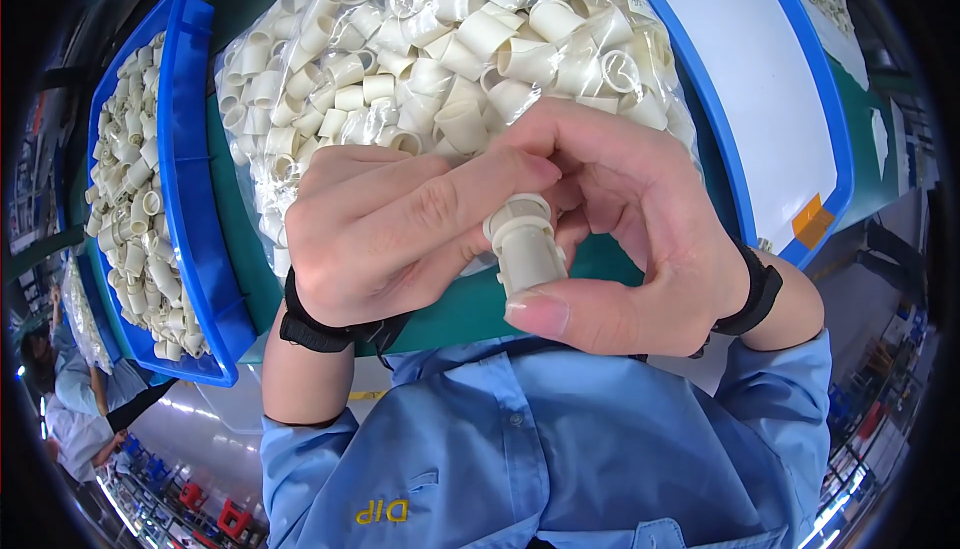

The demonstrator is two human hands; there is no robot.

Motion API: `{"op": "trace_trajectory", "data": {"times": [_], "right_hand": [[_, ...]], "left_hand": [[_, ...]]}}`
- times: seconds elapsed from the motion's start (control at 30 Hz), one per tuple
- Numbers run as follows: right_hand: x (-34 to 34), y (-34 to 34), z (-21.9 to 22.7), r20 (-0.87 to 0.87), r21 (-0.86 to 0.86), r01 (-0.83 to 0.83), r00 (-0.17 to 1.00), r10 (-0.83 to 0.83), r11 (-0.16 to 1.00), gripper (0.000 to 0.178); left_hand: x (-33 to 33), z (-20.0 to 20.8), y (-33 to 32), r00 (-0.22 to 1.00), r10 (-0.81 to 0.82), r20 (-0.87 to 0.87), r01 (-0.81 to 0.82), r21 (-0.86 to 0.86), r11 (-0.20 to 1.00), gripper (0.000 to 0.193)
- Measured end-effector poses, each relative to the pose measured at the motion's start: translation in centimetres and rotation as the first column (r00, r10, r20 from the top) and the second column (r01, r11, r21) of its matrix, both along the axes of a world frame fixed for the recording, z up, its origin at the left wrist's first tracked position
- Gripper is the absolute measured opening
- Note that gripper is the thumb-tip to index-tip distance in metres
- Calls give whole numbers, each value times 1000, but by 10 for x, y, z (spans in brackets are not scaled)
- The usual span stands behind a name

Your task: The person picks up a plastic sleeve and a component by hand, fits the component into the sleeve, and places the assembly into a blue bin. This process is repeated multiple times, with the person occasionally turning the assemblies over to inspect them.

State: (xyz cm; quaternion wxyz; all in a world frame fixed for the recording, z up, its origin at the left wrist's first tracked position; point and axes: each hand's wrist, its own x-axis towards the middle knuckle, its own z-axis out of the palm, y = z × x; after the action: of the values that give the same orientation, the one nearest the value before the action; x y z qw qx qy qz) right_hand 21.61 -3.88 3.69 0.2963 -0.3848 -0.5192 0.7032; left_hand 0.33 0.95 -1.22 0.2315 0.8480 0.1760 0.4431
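Observation:
A cream plastic cylindrical fitting (530, 252), with a ringed collar at its upper end and small lugs on its side, is held tilted between my hands in front of my chest. My right hand (640, 239) curls around it, its thumb against the lower end and its fingers behind. My left hand (390, 229) is closed, with its index finger over the collar end; its thumb tip is hidden. Just beyond both hands lies a clear plastic bag (345, 99) full of white plastic sleeves.
At the left stands a blue bin (190, 179) heaped with small cream plastic fittings (140, 229). A blue-rimmed tray (835, 139) with a white sheet and orange tape stands at the right. The green table edge (450, 324) runs close to my body. Other people work far left.

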Motion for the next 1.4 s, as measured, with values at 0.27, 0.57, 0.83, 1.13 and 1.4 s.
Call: {"op": "trace_trajectory", "data": {"times": [0.27,0.57,0.83,1.13,1.4], "right_hand": [[-1,-1,3,90,68,-16,996,10,998,56],[-8,-5,-1,7,9,45,999,-45,999,53],[-8,-6,-3,-7,-29,62,998,-63,998,46],[-5,0,2,72,7,12,997,-12,1000,42],[-15,-5,9,45,33,129,991,-130,991,32]], "left_hand": [[0,-3,2,997,-40,67,38,36,999,45],[9,-4,-11,966,133,220,-128,-35,991,30],[8,-5,-10,981,102,165,-100,-19,995,31],[6,-4,-9,978,73,195,-47,-135,990,31],[3,6,-9,985,126,116,-136,91,986,35]]}}
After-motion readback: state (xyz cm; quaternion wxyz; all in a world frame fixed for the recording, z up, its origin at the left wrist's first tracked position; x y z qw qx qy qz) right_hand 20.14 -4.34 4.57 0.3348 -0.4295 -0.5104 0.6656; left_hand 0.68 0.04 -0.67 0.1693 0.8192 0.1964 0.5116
